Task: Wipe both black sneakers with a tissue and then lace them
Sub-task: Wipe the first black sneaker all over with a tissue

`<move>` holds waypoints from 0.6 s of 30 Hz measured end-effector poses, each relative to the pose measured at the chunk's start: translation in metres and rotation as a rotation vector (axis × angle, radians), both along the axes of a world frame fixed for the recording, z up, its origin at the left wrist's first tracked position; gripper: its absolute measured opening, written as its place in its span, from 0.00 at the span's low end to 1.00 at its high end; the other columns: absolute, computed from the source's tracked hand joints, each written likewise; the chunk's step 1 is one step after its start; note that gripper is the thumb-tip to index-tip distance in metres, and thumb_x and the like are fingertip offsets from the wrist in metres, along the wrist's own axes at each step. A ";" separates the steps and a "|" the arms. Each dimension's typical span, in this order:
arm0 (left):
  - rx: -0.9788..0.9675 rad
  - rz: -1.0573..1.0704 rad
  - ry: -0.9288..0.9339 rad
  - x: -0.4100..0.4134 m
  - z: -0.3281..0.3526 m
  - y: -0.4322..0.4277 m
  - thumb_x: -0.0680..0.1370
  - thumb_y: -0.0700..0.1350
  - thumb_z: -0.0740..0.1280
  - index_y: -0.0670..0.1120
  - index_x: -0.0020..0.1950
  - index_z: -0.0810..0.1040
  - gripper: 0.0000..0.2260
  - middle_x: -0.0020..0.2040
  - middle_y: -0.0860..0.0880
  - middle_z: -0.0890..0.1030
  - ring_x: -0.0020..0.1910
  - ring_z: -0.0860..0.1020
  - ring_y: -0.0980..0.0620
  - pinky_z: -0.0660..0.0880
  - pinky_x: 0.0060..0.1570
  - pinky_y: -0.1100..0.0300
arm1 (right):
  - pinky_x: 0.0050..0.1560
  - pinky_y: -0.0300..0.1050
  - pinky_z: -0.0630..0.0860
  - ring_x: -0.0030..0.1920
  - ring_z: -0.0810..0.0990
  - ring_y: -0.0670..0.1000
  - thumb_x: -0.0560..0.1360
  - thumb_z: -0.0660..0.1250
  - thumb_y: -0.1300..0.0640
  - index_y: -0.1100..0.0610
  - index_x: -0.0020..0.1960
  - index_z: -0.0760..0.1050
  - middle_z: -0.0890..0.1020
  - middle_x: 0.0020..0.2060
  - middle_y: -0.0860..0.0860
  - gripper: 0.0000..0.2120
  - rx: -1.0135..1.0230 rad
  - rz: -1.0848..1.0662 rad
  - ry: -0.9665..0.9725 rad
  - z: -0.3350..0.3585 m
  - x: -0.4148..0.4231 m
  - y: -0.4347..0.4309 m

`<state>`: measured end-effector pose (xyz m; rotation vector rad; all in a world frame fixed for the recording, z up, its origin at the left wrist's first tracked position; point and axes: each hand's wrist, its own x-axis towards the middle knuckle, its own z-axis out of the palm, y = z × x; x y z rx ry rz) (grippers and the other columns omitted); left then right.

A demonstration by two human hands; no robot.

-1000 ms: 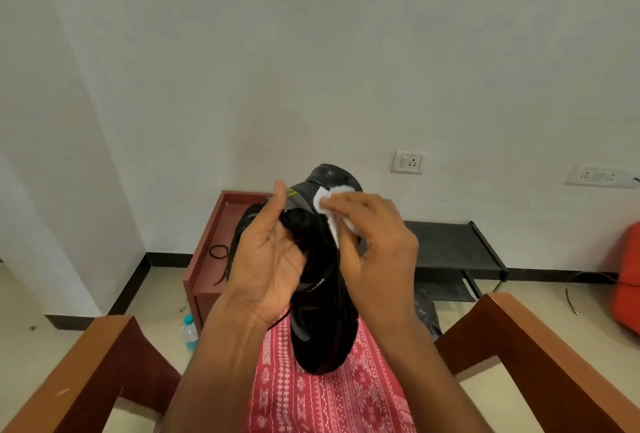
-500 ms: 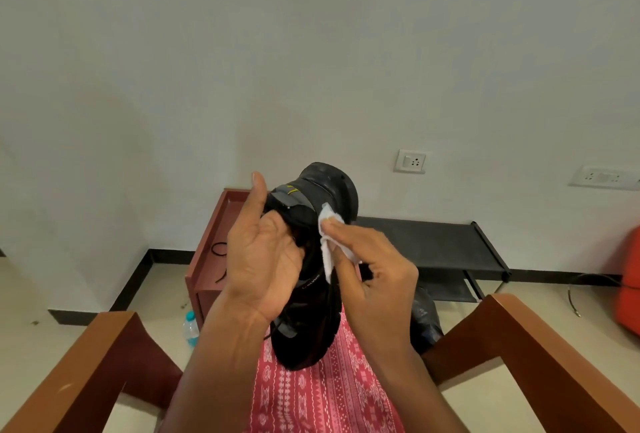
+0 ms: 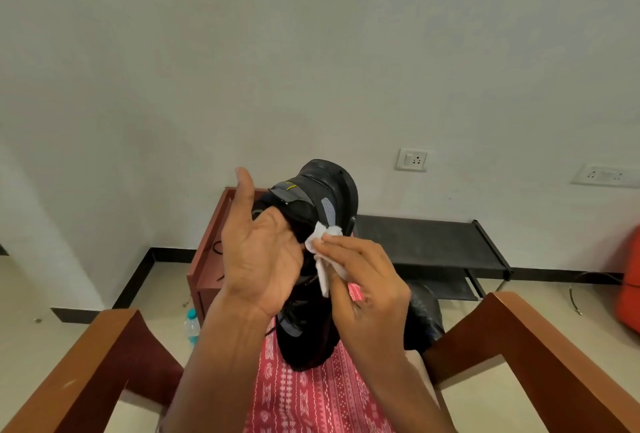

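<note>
A red patterned cloth (image 3: 311, 401) is seen nearest, on the lap between 2 wooden armrests (image 3: 104, 363). Above it, a black sneaker (image 3: 325, 193) is held on end by the left hand (image 3: 263, 259), fingers curled into it and thumb raised. A white tissue (image 3: 323, 247) is pinched by the right hand (image 3: 367, 283) and pressed against the sneaker's right side. Farther off, a water bottle (image 3: 192, 327) is stood on the floor by a wooden table (image 3: 207, 252), left of a black rack (image 3: 433, 242).
</note>
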<state>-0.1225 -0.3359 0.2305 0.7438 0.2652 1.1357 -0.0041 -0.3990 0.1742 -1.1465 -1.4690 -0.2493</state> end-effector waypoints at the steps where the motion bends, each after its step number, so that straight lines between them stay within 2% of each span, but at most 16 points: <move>1: -0.011 0.004 0.003 0.000 -0.001 0.001 0.79 0.70 0.53 0.35 0.69 0.75 0.40 0.71 0.35 0.74 0.73 0.71 0.39 0.59 0.76 0.42 | 0.52 0.49 0.80 0.55 0.82 0.49 0.71 0.75 0.72 0.59 0.57 0.84 0.83 0.52 0.49 0.17 -0.004 -0.002 -0.002 0.001 0.000 0.000; 5: -0.010 -0.030 -0.005 0.003 0.000 0.001 0.78 0.71 0.53 0.35 0.73 0.70 0.42 0.74 0.34 0.69 0.74 0.68 0.37 0.57 0.77 0.41 | 0.51 0.46 0.78 0.51 0.80 0.50 0.73 0.72 0.71 0.59 0.64 0.80 0.82 0.50 0.50 0.21 -0.006 -0.013 0.017 0.017 -0.002 0.009; 8: -0.005 -0.015 -0.036 0.002 -0.001 0.003 0.79 0.70 0.52 0.35 0.72 0.71 0.41 0.73 0.33 0.70 0.74 0.68 0.37 0.57 0.77 0.41 | 0.51 0.47 0.78 0.53 0.79 0.50 0.72 0.71 0.73 0.59 0.61 0.82 0.81 0.51 0.51 0.19 0.002 0.002 0.011 0.020 -0.006 0.012; 14: 0.004 -0.062 -0.136 -0.008 0.000 0.008 0.78 0.72 0.53 0.37 0.78 0.61 0.43 0.77 0.36 0.65 0.77 0.63 0.38 0.52 0.78 0.42 | 0.50 0.45 0.77 0.54 0.79 0.48 0.76 0.70 0.66 0.60 0.53 0.83 0.80 0.50 0.49 0.08 -0.086 0.082 0.001 -0.010 -0.013 0.001; 18: 0.002 -0.088 -0.160 -0.008 -0.004 0.011 0.78 0.71 0.54 0.37 0.79 0.60 0.43 0.78 0.37 0.63 0.77 0.62 0.38 0.51 0.78 0.42 | 0.52 0.45 0.77 0.54 0.79 0.49 0.74 0.72 0.71 0.60 0.54 0.83 0.81 0.51 0.50 0.11 -0.061 0.063 0.001 0.003 -0.011 0.004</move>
